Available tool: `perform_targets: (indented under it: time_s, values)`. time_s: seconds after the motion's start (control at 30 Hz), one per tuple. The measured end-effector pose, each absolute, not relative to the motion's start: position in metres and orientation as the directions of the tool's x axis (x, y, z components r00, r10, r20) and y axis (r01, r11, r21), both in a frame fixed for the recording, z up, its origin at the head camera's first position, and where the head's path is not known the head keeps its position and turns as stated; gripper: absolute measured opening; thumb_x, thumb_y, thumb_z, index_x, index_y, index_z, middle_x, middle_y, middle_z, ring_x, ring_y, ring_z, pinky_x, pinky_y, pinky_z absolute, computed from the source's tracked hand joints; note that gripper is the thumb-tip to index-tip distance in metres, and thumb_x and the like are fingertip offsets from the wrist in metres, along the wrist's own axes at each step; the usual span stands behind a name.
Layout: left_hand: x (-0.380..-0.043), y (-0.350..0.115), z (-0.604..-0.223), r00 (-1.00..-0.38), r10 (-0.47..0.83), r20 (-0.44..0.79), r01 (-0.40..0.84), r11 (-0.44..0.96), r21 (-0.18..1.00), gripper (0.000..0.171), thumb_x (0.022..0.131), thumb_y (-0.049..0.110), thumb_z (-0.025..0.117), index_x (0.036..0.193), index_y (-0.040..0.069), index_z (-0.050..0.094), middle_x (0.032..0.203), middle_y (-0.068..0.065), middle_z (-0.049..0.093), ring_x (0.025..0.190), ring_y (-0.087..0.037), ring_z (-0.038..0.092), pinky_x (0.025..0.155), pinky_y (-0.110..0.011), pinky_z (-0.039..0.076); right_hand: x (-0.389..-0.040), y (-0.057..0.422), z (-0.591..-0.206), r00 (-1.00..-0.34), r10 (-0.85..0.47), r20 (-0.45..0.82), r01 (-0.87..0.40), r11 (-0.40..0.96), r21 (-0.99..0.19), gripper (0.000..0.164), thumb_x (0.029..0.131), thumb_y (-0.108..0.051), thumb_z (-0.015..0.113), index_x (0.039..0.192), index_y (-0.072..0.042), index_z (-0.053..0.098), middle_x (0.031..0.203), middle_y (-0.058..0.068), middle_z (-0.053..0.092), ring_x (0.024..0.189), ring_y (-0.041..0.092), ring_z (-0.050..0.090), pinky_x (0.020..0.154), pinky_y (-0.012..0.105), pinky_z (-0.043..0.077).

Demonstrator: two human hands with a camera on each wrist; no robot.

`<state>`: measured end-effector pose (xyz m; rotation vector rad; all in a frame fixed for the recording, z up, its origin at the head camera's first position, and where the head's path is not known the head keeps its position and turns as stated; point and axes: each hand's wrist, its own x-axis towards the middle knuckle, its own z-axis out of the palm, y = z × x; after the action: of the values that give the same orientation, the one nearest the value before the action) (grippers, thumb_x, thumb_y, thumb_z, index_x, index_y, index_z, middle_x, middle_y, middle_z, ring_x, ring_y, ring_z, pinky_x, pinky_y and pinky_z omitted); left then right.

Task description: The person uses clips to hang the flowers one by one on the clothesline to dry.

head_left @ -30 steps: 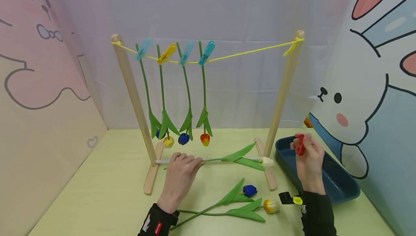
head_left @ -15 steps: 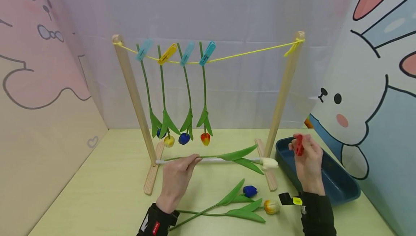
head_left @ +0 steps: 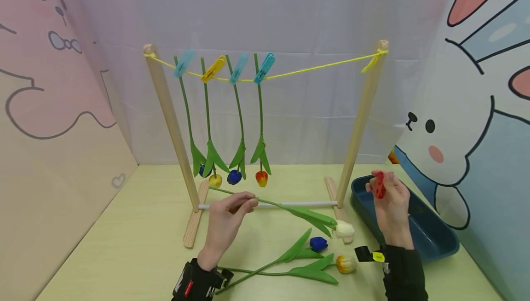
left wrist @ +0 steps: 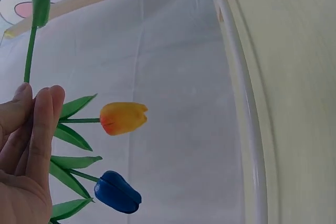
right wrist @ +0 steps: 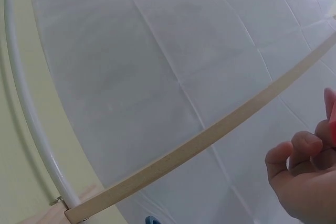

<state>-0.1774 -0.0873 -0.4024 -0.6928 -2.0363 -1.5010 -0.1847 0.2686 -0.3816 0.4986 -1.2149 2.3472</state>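
Note:
My left hand (head_left: 227, 222) pinches the green stem of a white artificial tulip (head_left: 343, 228) between thumb and fingers. Its stem slants down to the right, leaves and bloom lower than the stem end. In the left wrist view the same hand (left wrist: 31, 145) holds the stem near an orange-yellow tulip (left wrist: 123, 118) and a blue one (left wrist: 118, 191) that hang behind. My right hand (head_left: 392, 209) holds a red clothespin (head_left: 379, 185) above the dark blue bin; only a red sliver shows in the right wrist view.
Several tulips hang from a yellow string (head_left: 314, 67) by clothespins (head_left: 264, 68) between wooden posts (head_left: 360, 121). A white rod (head_left: 306, 204) joins the posts low down. A blue tulip (head_left: 318, 244) and a yellow-white tulip (head_left: 346, 263) lie on the table. The bin (head_left: 434, 232) stands at right.
The white tulip has tilted, its bloom dropping and its stem end rising. My left fingers have turned around the stem. The right hand with the red clothespin has shifted slightly left.

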Motion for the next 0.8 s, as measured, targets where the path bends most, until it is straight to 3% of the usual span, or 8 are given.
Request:
perform_targets:
  time_s: [0.2,0.3,0.5,0.8]
  values:
    - [-0.174,-0.089,-0.397,-0.834,0.052,0.549,0.551,0.121,0.826,0.016,0.090,0.005,0.073,0.106,0.002,0.072,0.097,-0.018,0.078,0.086,0.001,0.073,0.078,-0.024,0.061,-0.184,0.269,-0.382,-0.839,0.219,0.499,-0.534,-0.510,-0.674,0.028,0.107,-0.013,0.046,0.100,-0.004,0.072,0.100,0.003,0.074,0.085,0.015,0.060,0.077,0.024,0.051]
    - [-0.175,-0.091,-0.397,-0.832,0.039,0.553,0.554,0.028,0.832,0.018,0.093,0.005,0.070,0.109,0.000,0.070,0.099,-0.017,0.077,0.089,-0.002,0.074,0.083,-0.027,0.061,-0.184,0.269,-0.382,-0.837,0.218,0.503,-0.537,-0.508,-0.674,0.029,0.107,-0.013,0.046,0.101,-0.004,0.073,0.100,0.002,0.074,0.085,0.015,0.060,0.077,0.024,0.051]
    - [-0.183,-0.093,-0.408,-0.783,0.009,0.622,0.615,-0.138,0.776,0.015,0.098,0.006,0.064,0.112,0.003,0.066,0.105,0.005,0.077,0.096,-0.007,0.074,0.089,-0.027,0.059,-0.185,0.269,-0.381,-0.837,0.213,0.505,-0.537,-0.503,-0.677,0.030,0.108,-0.013,0.045,0.102,-0.004,0.073,0.100,0.002,0.074,0.085,0.015,0.060,0.077,0.024,0.051]
    - [-0.172,-0.092,-0.387,-0.864,-0.069,0.499,0.503,-0.150,0.851,0.017,0.097,-0.003,0.062,0.106,-0.012,0.051,0.102,0.010,0.075,0.094,-0.009,0.074,0.087,-0.030,0.061,-0.185,0.270,-0.382,-0.841,0.212,0.497,-0.531,-0.499,-0.685,0.029,0.107,-0.014,0.046,0.104,-0.005,0.074,0.100,0.002,0.074,0.085,0.015,0.060,0.078,0.023,0.052]
